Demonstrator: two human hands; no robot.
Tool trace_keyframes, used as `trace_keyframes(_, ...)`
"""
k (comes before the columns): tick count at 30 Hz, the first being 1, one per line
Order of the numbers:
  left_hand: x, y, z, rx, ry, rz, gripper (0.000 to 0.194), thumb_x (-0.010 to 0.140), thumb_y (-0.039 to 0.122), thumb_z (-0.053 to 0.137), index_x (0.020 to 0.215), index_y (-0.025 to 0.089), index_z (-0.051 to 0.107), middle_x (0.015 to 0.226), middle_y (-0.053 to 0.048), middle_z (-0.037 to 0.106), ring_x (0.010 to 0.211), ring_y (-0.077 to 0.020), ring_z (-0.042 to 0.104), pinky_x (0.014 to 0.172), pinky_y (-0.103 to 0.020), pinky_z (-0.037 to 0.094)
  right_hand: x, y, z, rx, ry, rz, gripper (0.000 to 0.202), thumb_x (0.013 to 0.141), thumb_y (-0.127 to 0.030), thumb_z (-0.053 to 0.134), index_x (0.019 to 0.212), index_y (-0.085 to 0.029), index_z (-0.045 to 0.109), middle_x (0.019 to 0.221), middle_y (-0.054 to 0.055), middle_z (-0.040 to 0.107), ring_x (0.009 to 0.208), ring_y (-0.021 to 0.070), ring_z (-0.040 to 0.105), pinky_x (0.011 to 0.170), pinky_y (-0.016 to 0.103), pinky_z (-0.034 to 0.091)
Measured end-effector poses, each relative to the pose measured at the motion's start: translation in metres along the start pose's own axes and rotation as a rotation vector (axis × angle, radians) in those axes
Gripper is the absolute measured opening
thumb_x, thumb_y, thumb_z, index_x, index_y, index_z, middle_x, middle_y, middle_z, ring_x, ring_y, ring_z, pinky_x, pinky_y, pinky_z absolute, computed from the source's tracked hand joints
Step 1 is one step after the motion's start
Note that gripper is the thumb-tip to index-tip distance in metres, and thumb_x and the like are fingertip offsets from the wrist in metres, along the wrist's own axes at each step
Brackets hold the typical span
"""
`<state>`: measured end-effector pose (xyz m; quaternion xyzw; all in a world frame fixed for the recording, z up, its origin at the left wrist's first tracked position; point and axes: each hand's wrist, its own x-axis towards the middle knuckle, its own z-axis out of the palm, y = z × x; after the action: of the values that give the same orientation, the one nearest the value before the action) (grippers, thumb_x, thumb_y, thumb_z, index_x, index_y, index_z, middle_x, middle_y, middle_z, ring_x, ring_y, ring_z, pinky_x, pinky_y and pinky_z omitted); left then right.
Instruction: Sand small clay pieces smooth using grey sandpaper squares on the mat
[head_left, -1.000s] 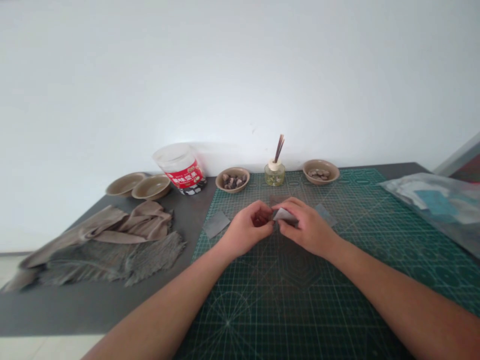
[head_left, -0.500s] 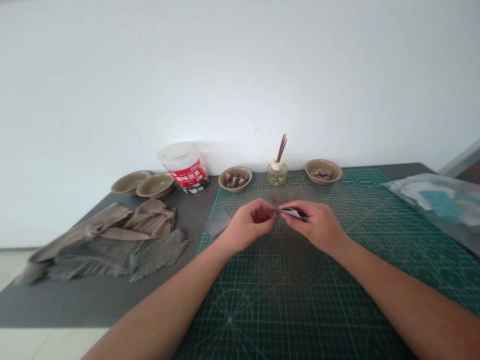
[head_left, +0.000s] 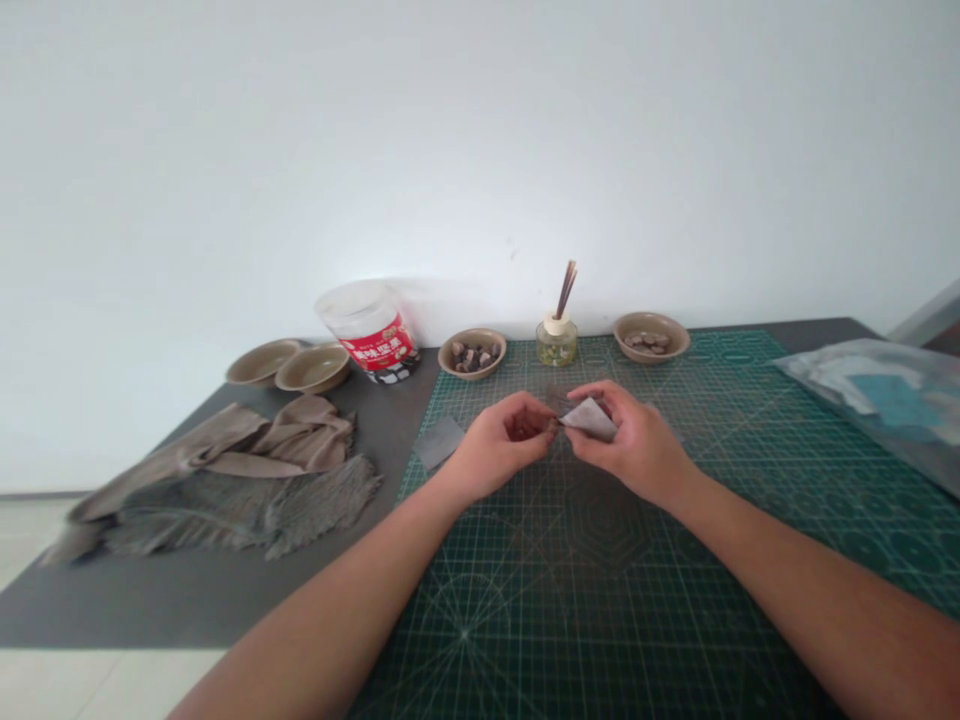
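Observation:
My left hand [head_left: 514, 437] is closed in a pinch over the green cutting mat [head_left: 525, 620], gripping a small brown lump [head_left: 553, 425] that shows only at the fingertips. Facing it, my right hand [head_left: 634, 435] is closed on a folded piece of sandpaper [head_left: 591, 419], its pale grey back turned up. The sandpaper's tip meets the brown lump between the two hands. A flat grey square sheet [head_left: 439, 443] lies on the mat just left of my left hand.
Behind my hands stand a bowl of rough brown chunks [head_left: 472, 372], a reed diffuser [head_left: 556, 342] and a bowl of flatter brown pieces [head_left: 651, 352]. Leftward are a tilted plastic tub [head_left: 375, 335], two bowls [head_left: 311, 372] and a crumpled cloth [head_left: 247, 480]. A plastic bag [head_left: 885, 390] lies right.
The sandpaper has turned in my right hand, so its pale face shows more broadly. My right fingers have spread slightly around it; my left hand keeps its pinch. The view has shifted slightly.

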<state>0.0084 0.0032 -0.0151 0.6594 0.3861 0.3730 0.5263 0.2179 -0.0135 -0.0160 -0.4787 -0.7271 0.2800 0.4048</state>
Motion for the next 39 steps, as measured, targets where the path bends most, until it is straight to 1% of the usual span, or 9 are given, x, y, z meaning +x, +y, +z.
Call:
trace_keyframes(4,-0.0003,-0.0007,-0.0004,0.0,-0.007,0.004,0.022,0.079,0.026,0.075,0.096,0.016,0.065,0.082,-0.001,0.067,0.071,-0.0111,0.059,0.065,-0.023,0.047,0.0013,-0.0016,-0.0014,0.003,-0.046,-0.039,0.016,0.082,-0.031,0.072,0.097,-0.025,0.072,0.087,-0.001,0.075,0.077,0.0201,0.069,0.067,0.029,0.049)
trace_keyframes(8,-0.0008,-0.0019,-0.0015,0.016,-0.018,0.0,0.023,0.079,0.028,0.076,0.095,0.016,0.066,0.08,-0.001,0.067,0.069,-0.0113,0.059,0.064,-0.024,0.047,0.0031,-0.0028,-0.0023,0.019,-0.05,-0.093,0.007,0.085,-0.029,0.071,0.089,-0.024,0.073,0.085,0.001,0.072,0.078,0.0196,0.066,0.069,0.03,0.048)
trace_keyframes(14,-0.0006,0.0005,-0.0032,0.025,-0.051,-0.009,0.021,0.081,0.026,0.075,0.097,0.015,0.069,0.088,-0.004,0.072,0.077,-0.0135,0.064,0.071,-0.026,0.05,0.0042,-0.0016,-0.0058,0.006,-0.103,-0.136,0.009,0.09,-0.03,0.068,0.084,-0.023,0.072,0.083,0.0,0.07,0.076,0.0173,0.064,0.068,0.029,0.046)
trace_keyframes(19,-0.001,0.0025,-0.0039,0.048,-0.039,-0.033,0.024,0.079,0.028,0.077,0.098,0.015,0.071,0.086,-0.004,0.073,0.075,-0.0147,0.065,0.069,-0.027,0.052,0.003,-0.0018,-0.0051,-0.013,-0.06,-0.148,0.013,0.092,-0.033,0.066,0.09,-0.024,0.075,0.086,0.002,0.073,0.08,0.0193,0.067,0.071,0.031,0.049)
trace_keyframes(23,-0.0021,0.0033,-0.0028,0.033,-0.048,-0.029,0.022,0.08,0.025,0.076,0.099,0.015,0.072,0.091,-0.005,0.075,0.079,-0.0152,0.067,0.073,-0.028,0.054,0.0013,-0.0035,-0.0042,0.007,-0.072,-0.189,0.012,0.091,-0.029,0.067,0.096,-0.027,0.078,0.092,0.002,0.075,0.084,0.0201,0.069,0.076,0.032,0.053)
trace_keyframes(26,-0.0027,0.0035,-0.0022,0.022,-0.032,-0.044,0.022,0.079,0.024,0.077,0.099,0.015,0.072,0.083,-0.004,0.073,0.073,-0.0134,0.065,0.068,-0.025,0.052,0.0002,-0.0041,-0.0044,-0.028,-0.021,-0.209,0.012,0.091,-0.025,0.067,0.097,-0.028,0.078,0.093,0.002,0.075,0.085,0.0199,0.069,0.076,0.032,0.053)
trace_keyframes(30,-0.0028,0.0031,-0.0029,0.025,-0.041,-0.022,0.021,0.079,0.023,0.077,0.099,0.015,0.073,0.086,-0.004,0.074,0.074,-0.0123,0.065,0.067,-0.024,0.051,-0.0001,-0.0042,-0.005,-0.014,-0.079,-0.243,0.012,0.089,-0.023,0.069,0.097,-0.027,0.078,0.093,0.001,0.075,0.084,0.0191,0.07,0.077,0.031,0.054)
trace_keyframes(34,-0.0024,0.0023,-0.0043,0.038,-0.051,-0.041,0.022,0.078,0.024,0.078,0.097,0.015,0.073,0.082,-0.003,0.072,0.071,-0.0122,0.064,0.065,-0.024,0.05,0.0009,-0.0039,-0.0048,-0.015,-0.052,-0.236,0.013,0.09,-0.022,0.068,0.097,-0.027,0.078,0.094,0.002,0.076,0.086,0.0195,0.07,0.078,0.032,0.054)
trace_keyframes(39,-0.0028,0.0009,-0.0041,0.033,-0.067,-0.035,0.023,0.078,0.025,0.077,0.098,0.015,0.072,0.084,-0.005,0.073,0.073,-0.0138,0.065,0.067,-0.026,0.051,0.0011,-0.0035,-0.005,-0.009,-0.044,-0.24,0.013,0.089,-0.022,0.069,0.096,-0.026,0.078,0.093,0.002,0.075,0.084,0.0191,0.07,0.077,0.032,0.054)
